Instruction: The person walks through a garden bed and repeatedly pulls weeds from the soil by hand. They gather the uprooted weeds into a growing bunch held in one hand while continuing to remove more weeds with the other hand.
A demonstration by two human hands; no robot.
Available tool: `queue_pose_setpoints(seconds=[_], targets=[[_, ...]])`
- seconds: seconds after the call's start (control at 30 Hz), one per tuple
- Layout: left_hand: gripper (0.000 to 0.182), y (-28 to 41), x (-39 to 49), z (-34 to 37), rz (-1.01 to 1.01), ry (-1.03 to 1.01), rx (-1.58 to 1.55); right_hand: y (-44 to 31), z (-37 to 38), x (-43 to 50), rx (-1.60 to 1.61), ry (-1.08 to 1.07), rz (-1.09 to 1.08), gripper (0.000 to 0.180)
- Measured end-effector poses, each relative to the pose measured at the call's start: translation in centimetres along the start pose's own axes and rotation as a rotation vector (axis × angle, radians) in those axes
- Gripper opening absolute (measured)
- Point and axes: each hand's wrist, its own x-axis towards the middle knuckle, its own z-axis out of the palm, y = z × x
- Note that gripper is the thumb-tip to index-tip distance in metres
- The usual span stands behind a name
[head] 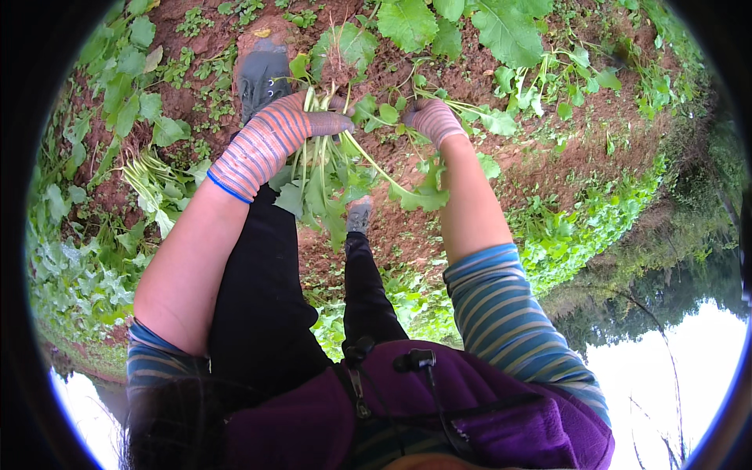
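Observation:
My left hand [279, 138], in a striped knit glove with a blue cuff, is closed around the stems of a bunch of leafy greens [320, 176]. The roots stick up above the thumb and the leaves hang below. To its right, my right hand [432, 120], also in a striped glove, has its fingers down at the base of a leafy green plant [484, 114] near the soil. Its fingertips are partly hidden by leaves, so its grip is not clear.
A pile of pulled greens [147, 179] lies at the left on red-brown soil [382, 220]. Large-leaved plants [505, 29] grow at the top. My shoes [264, 76] stand among low weeds. Beyond a strip of green plants [576, 247] at the right is water [664, 317].

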Motion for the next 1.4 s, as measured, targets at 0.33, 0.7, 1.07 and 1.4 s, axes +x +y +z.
queue_pose_setpoints(seconds=[0.33, 0.7, 1.07, 1.4], targets=[[0.053, -0.3, -0.3, 0.9, 0.095, -0.152, -0.321, -8.4, 1.5, -12.6, 1.340, 0.379, -0.747, 0.015], [0.058, -0.1, 0.0, 0.0, 0.030, -0.030, -0.164, -3.3, 5.2, -4.3, 1.746, 0.364, 0.170, 0.030], [0.050, 0.2, -0.6, -0.1, 0.046, -0.010, -0.167, -2.3, 7.6, 5.5, 1.903, 0.574, 0.257, 0.033], [0.052, -0.2, -0.6, -0.7, 0.073, -0.010, -0.153, -3.5, 5.0, 3.6, 0.407, 0.765, 0.426, 0.037]])
